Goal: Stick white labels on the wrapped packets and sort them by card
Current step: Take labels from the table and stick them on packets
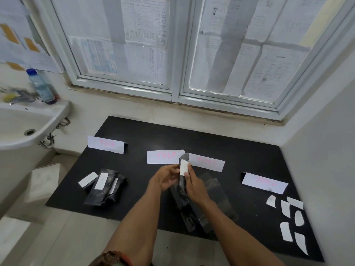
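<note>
Head view. A person's left hand (pixel 166 178) and right hand (pixel 194 184) meet above the middle of a black tabletop (pixel 192 139) and hold one black wrapped packet (pixel 184 157) upright between them. The left fingers curl round the packet's left side, with the fingertips at the edge of a white label (pixel 183 167) that lies on its front face. The right fingers wrap the packet from the right, and the right thumb lies against the label's right edge. The held packet stands in front of the gap between the second card (pixel 164 156) and the third card (pixel 208 162) of four white cards bearing blurred pink writing; the first card (pixel 106 147) stands far left and the fourth card (pixel 265 183) far right. Below the first card lies a pile of labelled packets (pixel 103 196). Under the forearms lies a heap of unlabelled packets (pixel 215 198). Loose white labels (pixel 286 209) are scattered below the fourth card. A sink (pixel 28 127) with a water bottle (pixel 41 86) on its rim stands at the left.
</note>
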Tool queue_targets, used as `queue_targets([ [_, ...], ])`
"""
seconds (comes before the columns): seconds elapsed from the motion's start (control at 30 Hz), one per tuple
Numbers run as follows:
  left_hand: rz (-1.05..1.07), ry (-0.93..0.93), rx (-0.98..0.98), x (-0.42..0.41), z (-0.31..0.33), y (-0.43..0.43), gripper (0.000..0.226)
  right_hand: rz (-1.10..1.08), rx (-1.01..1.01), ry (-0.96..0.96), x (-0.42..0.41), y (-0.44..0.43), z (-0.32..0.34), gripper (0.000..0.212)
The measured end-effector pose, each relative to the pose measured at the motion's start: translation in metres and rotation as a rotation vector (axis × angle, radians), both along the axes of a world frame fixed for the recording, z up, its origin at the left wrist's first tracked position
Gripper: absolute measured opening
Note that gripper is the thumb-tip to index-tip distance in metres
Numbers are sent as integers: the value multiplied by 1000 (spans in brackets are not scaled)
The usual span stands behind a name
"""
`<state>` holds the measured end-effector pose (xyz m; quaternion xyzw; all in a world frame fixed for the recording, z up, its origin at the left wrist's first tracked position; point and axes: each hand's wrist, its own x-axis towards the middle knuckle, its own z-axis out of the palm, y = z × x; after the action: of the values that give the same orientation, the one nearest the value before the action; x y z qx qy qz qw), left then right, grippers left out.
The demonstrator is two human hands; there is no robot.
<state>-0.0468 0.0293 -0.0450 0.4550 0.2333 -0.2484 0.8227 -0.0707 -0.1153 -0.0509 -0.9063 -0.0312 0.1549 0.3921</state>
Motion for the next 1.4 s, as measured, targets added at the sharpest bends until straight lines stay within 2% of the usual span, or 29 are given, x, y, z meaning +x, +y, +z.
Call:
queue_targets([
  [0.07, 6, 5, 47, -2, -2, 9, 24, 28, -4, 7, 1, 13, 0, 54],
  [0.17, 57, 22, 155, -6, -11, 36, 39, 107, 6, 58, -2, 42, -1, 57],
  [0.27, 130, 66, 279, -8, -24, 72, 38, 153, 8, 112, -4, 70, -18, 62],
  [0.37, 142, 115, 568, -10, -47, 110, 36, 167, 27, 214, -5, 92, -49, 70],
  [0.43, 146, 150, 768, -14, -69, 137, 41, 196, 22, 271, -10, 110, -59, 65],
  [0.6, 68, 115, 1028, -31, -82, 154, 31, 255, -20, 344, -24, 137, -51, 54],
  [0.8, 52, 66, 1094, -26, -108, 150, 28, 244, -39, 377, -17, 143, -57, 49],
  [0.93, 102, 57, 1149, -22, -108, 145, 13, 208, -73, 378, -4, 142, -64, 48],
  [1.3, -86, 128, 1320, -11, -100, 150, 24, 198, -47, 374, 11, 154, -77, 49],
  [1.4, -111, 98, 1370, -10, -97, 147, 25, 198, -51, 368, 12, 153, -80, 50],
])
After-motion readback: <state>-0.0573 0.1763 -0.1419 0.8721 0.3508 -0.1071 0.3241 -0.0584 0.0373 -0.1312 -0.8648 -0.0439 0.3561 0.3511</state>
